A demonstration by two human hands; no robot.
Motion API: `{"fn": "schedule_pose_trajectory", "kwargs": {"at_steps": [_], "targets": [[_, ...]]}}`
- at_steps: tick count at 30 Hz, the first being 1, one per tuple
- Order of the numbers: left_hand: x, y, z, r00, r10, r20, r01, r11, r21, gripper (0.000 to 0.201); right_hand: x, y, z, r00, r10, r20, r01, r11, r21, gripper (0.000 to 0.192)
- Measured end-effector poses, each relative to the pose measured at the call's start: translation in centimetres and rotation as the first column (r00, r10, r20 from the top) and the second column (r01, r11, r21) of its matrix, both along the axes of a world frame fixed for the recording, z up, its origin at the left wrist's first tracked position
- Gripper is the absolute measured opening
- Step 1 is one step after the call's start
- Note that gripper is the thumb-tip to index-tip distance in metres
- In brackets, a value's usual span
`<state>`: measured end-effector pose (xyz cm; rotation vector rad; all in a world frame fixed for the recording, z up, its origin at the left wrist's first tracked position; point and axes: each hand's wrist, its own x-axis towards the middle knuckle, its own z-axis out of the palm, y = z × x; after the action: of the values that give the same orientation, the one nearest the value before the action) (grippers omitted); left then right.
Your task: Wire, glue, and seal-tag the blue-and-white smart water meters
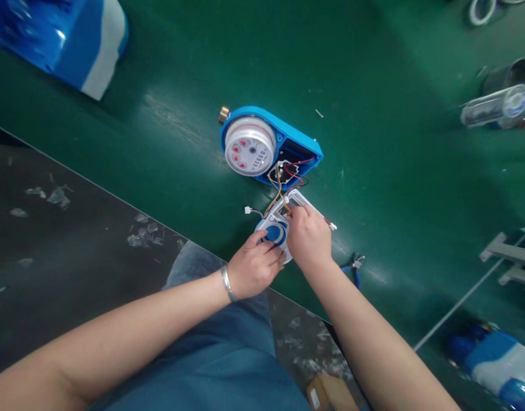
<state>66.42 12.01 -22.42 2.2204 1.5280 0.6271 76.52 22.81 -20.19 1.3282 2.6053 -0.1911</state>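
A blue water meter body (268, 145) with a white dial and a brass fitting lies on the green belt (373, 114). Coloured wires (283, 185) run from it to a white cover panel (276, 229) with a blue round button. My left hand (254, 266), with a metal bracelet at the wrist, grips the near end of that panel. My right hand (308, 237) rests on the panel's top, fingertips pinched at the wires where they meet it. A small white connector (247, 210) hangs loose to the left.
Another blue and white meter housing (65, 40) lies at the far left, and one more (493, 359) at the near right. Blue-handled pliers (354, 268) lie by my right wrist. Tape rolls and a clear tube (496, 105) sit at the far right. Dark floor with scraps lies below the belt edge.
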Motion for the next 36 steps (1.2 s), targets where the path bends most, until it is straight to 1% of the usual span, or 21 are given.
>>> {"fn": "schedule_pose_trajectory", "kwargs": {"at_steps": [3, 5, 8, 10, 11, 13, 15, 17, 19, 21, 23, 25, 27, 28, 29, 30, 32, 33, 34, 35, 36], "targets": [[0.2, 0.0, -0.3, 1.0, 0.003, 0.006, -0.003, 1.0, 0.002, 0.017, 0.2, -0.3, -0.4, 1.0, 0.023, 0.008, -0.023, 1.0, 0.019, 0.019], [0.2, 0.1, -0.2, 1.0, 0.006, 0.013, -0.007, 1.0, 0.023, 0.016, 0.1, -0.1, -0.2, 0.998, 0.036, 0.046, -0.036, 0.999, -0.007, 0.019], [-0.1, 0.3, 0.6, 0.998, 0.005, 0.067, -0.01, 0.996, 0.084, 0.014, -0.6, 0.9, 0.8, 0.991, 0.029, 0.131, -0.015, 0.994, -0.108, 0.014], [-0.9, 0.4, 1.5, 0.987, 0.024, 0.162, -0.049, 0.987, 0.154, 0.012, -1.2, 1.8, 1.5, 0.981, -0.011, 0.192, 0.045, 0.984, -0.174, 0.011], [-1.5, 0.5, 2.0, 0.975, 0.064, 0.212, -0.101, 0.98, 0.172, 0.01, -1.4, 2.2, 1.8, 0.975, -0.038, 0.219, 0.082, 0.978, -0.194, 0.012], [-3.0, 0.9, 2.6, 0.938, 0.216, 0.272, -0.263, 0.952, 0.154, 0.006, -1.8, 2.8, 2.0, 0.962, -0.09, 0.259, 0.148, 0.966, -0.212, 0.019], [-4.8, 1.6, 2.6, 0.887, 0.394, 0.242, -0.424, 0.902, 0.084, 0.006, -1.9, 3.1, 1.9, 0.954, -0.121, 0.274, 0.185, 0.957, -0.222, 0.022], [-6.5, 2.7, 2.1, 0.86, 0.482, 0.164, -0.488, 0.873, -0.006, 0.013, -1.8, 3.0, 1.6, 0.957, -0.132, 0.259, 0.193, 0.954, -0.227, 0.021], [-7.8, 3.9, 1.4, 0.891, 0.445, 0.094, -0.433, 0.893, -0.123, 0.02, -1.6, 2.7, 1.4, 0.965, -0.138, 0.221, 0.189, 0.956, -0.225, 0.02], [-8.4, 5.1, 0.8, 0.944, 0.324, 0.058, -0.303, 0.924, -0.234, 0.025, -1.3, 2.5, 1.6, 0.974, -0.141, 0.177, 0.181, 0.954, -0.237, 0.017], [-8.4, 6.0, 0.6, 0.979, 0.199, 0.045, -0.177, 0.937, -0.3, 0.024, -1.0, 2.4, 2.3, 0.978, -0.167, 0.126, 0.197, 0.938, -0.286, 0.013], [-8.0, 6.7, 0.9, 0.991, 0.124, 0.056, -0.097, 0.931, -0.352, 0.017, -0.6, 2.2, 3.3, 0.969, -0.244, 0.04, 0.244, 0.912, -0.33, 0.013], [-7.5, 7.0, 1.6, 0.985, 0.131, 0.11, -0.072, 0.901, -0.428, 0.015, -0.4, 1.8, 4.1, 0.924, -0.366, -0.108, 0.303, 0.875, -0.378, 0.018], [-7.4, 7.0, 2.1, 0.972, 0.18, 0.154, -0.085, 0.872, -0.483, 0.015, -0.4, 1.4, 4.3, 0.88, -0.436, -0.186, 0.326, 0.842, -0.431, 0.019], [-7.2, 7.0, 2.7, 0.944, 0.258, 0.205, -0.105, 0.825, -0.555, 0.014, -0.3, 1.0, 4.4, 0.824, -0.511, -0.245, 0.335, 0.788, -0.517, 0.019], [-7.0, 7.0, 3.4, 0.899, 0.356, 0.255, -0.121, 0.761, -0.637, 0.013, -0.3, 0.5, 4.4, 0.758, -0.59, -0.277, 0.321, 0.708, -0.629, 0.019], [-6.7, 6.9, 4.6, 0.768, 0.551, 0.327, -0.1, 0.607, -0.788, 0.014, -0.4, -0.4, 4.2, 0.633, -0.733, -0.249, 0.234, 0.488, -0.841, 0.018], [-6.6, 6.9, 5.2, 0.701, 0.622, 0.348, -0.068, 0.544, -0.837, 0.015, -0.4, -0.8, 4.1, 0.579, -0.787, -0.214, 0.177, 0.377, -0.909, 0.018], [-6.4, 6.9, 5.7, 0.648, 0.671, 0.362, -0.039, 0.503, -0.863, 0.015, -0.4, -1.1, 4.0, 0.527, -0.83, -0.183, 0.123, 0.287, -0.95, 0.017], [-6.1, 7.0, 6.1, 0.611, 0.699, 0.372, -0.023, 0.485, -0.874, 0.015, -0.3, -1.4, 4.0, 0.478, -0.864, -0.16, 0.078, 0.223, -0.972, 0.017], [-5.9, 7.0, 6.4, 0.588, 0.714, 0.38, -0.019, 0.482, -0.876, 0.014, -0.2, -1.5, 4.1, 0.434, -0.89, -0.144, 0.043, 0.18, -0.983, 0.016]]}}
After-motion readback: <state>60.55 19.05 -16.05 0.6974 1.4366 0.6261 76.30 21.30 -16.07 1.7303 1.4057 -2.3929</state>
